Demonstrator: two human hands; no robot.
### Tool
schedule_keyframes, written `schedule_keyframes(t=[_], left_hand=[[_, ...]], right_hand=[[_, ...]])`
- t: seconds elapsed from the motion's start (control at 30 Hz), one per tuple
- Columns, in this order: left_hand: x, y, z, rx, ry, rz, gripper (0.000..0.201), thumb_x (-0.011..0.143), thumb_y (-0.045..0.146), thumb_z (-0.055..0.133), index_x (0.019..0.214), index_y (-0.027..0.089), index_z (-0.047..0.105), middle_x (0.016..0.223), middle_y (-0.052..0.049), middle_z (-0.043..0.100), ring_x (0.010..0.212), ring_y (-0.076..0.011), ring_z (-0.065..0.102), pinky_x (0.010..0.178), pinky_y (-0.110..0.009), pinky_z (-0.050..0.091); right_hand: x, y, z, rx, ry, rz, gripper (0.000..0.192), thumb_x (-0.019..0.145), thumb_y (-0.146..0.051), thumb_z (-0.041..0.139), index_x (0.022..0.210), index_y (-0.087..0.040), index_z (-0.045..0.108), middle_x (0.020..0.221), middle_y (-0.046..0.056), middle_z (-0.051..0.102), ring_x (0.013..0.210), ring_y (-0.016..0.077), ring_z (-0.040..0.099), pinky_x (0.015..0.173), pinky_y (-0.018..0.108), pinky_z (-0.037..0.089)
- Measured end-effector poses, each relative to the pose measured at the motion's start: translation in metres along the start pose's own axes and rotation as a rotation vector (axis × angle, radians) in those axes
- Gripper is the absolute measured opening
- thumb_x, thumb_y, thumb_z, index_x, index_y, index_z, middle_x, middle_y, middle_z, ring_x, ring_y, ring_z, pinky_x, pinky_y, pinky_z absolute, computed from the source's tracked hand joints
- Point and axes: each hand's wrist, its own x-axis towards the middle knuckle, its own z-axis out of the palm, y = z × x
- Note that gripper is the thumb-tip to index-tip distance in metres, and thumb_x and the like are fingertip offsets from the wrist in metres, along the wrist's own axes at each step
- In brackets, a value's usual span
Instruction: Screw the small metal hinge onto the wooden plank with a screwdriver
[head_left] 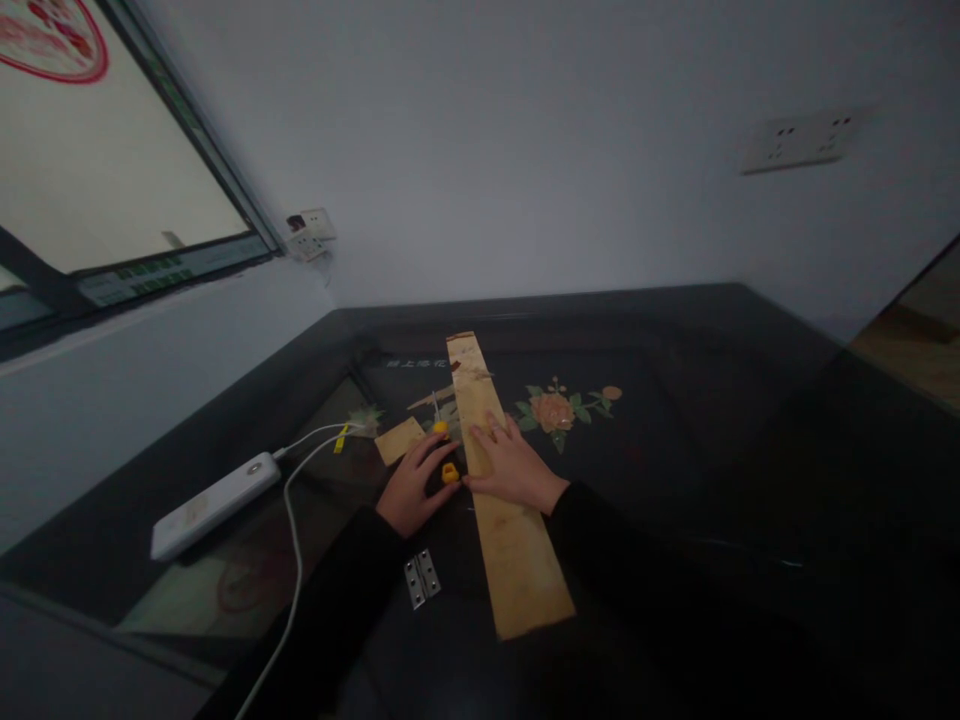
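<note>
2 bare hands in black sleeves work at the middle of a dark glossy table [675, 480] w/ a painted flower decoration [553, 410]. Right hand [514, 465] lies flat, palm down, fingers spread, on a long narrow pale wooden plank [517, 560]; it presses the plank, nothing held in it. The plank runs from near the table's back edge toward the person, slightly slanted, near end wider in view.

Left hand [412, 488] sits just beside the plank's left edge, fingers curled round a small tool w/ yellow & black parts [448, 472]; the grip is closed on it, but what kind of tool it is, can't tell, too dark & small. A 2nd yellow bit shows just above the fingers, next to the plank.

Approx. below the left wrist lies a small silver metal hinge [422, 578], opened flat, apart from the plank. A small flat tan wooden piece [400, 440] lies left of the hand, near it.

Further left: a white rectangular power bank [214, 505] on the table w/ a white cable [292, 560] looping toward the near edge. White wall sockets [806, 138] on the back wall, more in the corner by a window [97, 190].
</note>
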Motion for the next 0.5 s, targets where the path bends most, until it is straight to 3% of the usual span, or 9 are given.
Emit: schedule_keyframes(t=[0.33,0.5], left_hand=[[-0.001,-0.001,-0.001,-0.019,-0.019,-0.016,0.046,0.089,0.034,0.055,0.133,0.021,0.053,0.146,-0.012,0.046,0.136,-0.027,0.043,0.113,-0.048,0.037],[-0.001,-0.001,0.001,-0.027,-0.017,-0.037,0.047,0.088,0.033,0.054,0.134,0.022,0.053,0.148,-0.012,0.044,0.137,-0.0261,0.042,0.114,-0.047,0.036]], right_hand=[[-0.001,0.005,0.011,0.03,0.038,0.056,0.089,0.078,-0.066,0.058,0.147,-0.013,0.039,0.158,0.021,0.021,0.148,0.0414,0.0,0.117,0.054,0.015],[-0.003,0.003,0.01,0.072,0.065,0.056,0.08,0.081,-0.063,0.057,0.145,-0.018,0.044,0.158,0.018,0.024,0.149,0.0363,0.003,0.118,0.051,0.017]])
